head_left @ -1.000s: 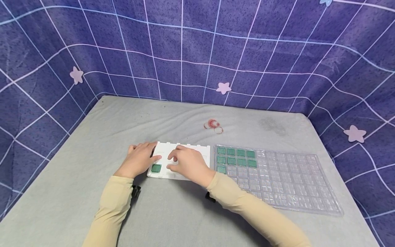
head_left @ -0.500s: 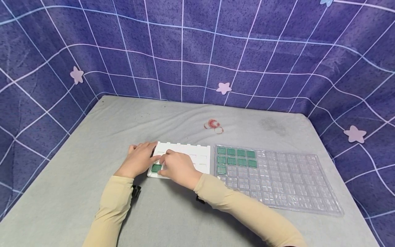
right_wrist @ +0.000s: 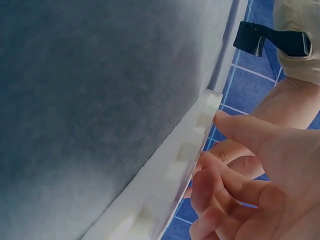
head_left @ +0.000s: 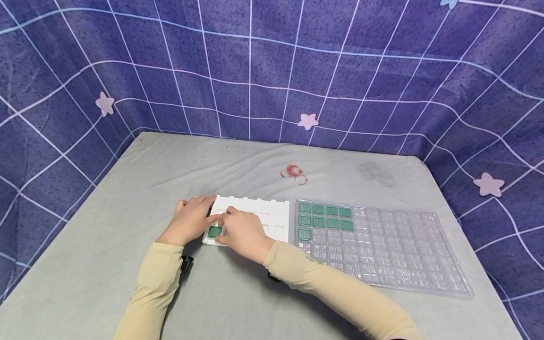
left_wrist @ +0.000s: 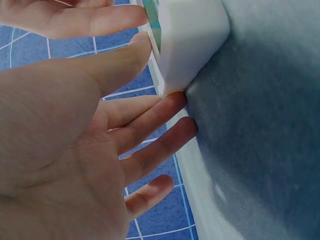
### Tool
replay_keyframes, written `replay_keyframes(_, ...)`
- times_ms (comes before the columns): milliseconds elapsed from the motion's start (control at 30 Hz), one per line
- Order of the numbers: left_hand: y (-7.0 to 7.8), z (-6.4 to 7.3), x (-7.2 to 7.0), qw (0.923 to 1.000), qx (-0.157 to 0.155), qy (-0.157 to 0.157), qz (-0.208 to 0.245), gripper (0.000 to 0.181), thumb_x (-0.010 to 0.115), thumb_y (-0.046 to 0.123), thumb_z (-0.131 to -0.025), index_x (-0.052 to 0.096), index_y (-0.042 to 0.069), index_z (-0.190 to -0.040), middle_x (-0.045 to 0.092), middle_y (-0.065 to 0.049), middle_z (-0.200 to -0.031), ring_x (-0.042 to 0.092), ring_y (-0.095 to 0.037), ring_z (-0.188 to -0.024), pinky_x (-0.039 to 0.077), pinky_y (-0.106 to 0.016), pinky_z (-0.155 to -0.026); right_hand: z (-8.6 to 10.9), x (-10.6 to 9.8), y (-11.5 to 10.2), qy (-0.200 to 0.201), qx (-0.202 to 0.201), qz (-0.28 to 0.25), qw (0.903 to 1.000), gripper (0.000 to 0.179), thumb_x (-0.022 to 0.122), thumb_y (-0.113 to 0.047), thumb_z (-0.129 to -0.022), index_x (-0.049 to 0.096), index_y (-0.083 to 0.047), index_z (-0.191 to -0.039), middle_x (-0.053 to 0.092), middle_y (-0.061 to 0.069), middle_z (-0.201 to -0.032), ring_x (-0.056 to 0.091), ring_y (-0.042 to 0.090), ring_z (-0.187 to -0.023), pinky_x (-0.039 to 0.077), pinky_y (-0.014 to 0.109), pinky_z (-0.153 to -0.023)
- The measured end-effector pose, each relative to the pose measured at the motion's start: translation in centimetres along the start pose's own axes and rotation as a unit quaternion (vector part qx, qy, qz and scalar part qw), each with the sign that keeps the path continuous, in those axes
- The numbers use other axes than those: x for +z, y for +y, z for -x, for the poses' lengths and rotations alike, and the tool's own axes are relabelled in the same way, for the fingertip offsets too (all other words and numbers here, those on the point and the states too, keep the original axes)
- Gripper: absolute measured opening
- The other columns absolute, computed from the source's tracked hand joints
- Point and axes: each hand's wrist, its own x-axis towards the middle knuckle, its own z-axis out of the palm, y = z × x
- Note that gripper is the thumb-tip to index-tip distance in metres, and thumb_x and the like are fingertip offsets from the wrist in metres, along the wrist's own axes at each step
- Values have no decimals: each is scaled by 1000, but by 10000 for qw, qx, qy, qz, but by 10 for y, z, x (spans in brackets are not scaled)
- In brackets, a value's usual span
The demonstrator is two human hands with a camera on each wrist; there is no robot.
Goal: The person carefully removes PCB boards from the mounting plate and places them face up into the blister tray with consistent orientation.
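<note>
A white tray (head_left: pixel 263 206) with shallow pockets lies on the cloth in front of me. One green circuit board (head_left: pixel 214 232) sits in its near left pocket. My left hand (head_left: pixel 192 222) holds the tray's left end, thumb on the top face and fingers against the side; in the left wrist view the lower fingers of the left hand (left_wrist: pixel 95 130) stretch past its corner. My right hand (head_left: pixel 244 233) reaches over the tray, thumb and index finger pinching at the green board's right part. The right wrist view shows the fingers of the right hand (right_wrist: pixel 240 180) curled; the board is hidden there.
Right of the white tray lies a large clear plastic tray (head_left: pixel 399 245) with many compartments. Several green boards (head_left: pixel 332 210) fill its far left compartments. Red ring stains (head_left: pixel 293 171) mark the grey cloth (head_left: pixel 170 165), and a purple grid curtain (head_left: pixel 272 71) hangs behind.
My right hand has moved left across the white tray to the green board, closing in on it, and has stayed there in the last half second. My left hand has kept its place.
</note>
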Motion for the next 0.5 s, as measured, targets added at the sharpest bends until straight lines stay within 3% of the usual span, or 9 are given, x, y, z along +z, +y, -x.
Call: replay_keyframes(500,0,1,-1,10000,-12,14,29,61,65,32,-99,50,-2,-147,58,-26,-143,56,-46,-128,31,-60,-100,-2,5,-4,91,-2,48,9999,25,81,-42,-83,77,-21,-97,66,-6,-93,68,9,-78,52,26,-58)
